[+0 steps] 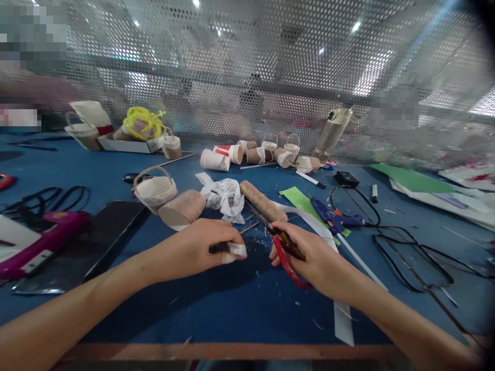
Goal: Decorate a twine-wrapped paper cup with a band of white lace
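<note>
My right hand [309, 255] grips a pair of scissors [286, 265] by its red handles, the dark blades pointing up and left toward a roll of brown twine [263, 201]. To the left, my left hand [211, 239] is closed, with white wrapping around a finger. A small dark piece shows between its fingers; its kind I cannot make out. A thin brown strand sticks out beyond that hand. Just past it lie crumpled white lace ribbon [228, 198], a brown-wrapped paper cup [183, 208] on its side and a small white basket [157, 190] with a twine handle.
A blue glue gun [334, 216] with looping black cable [410, 257] lies right, near green paper [299, 201]. Left are a dark tablet-like slab [112, 232] and a magenta tool [58, 234]. Several cups and small baskets line the back before a perforated metal screen [232, 77].
</note>
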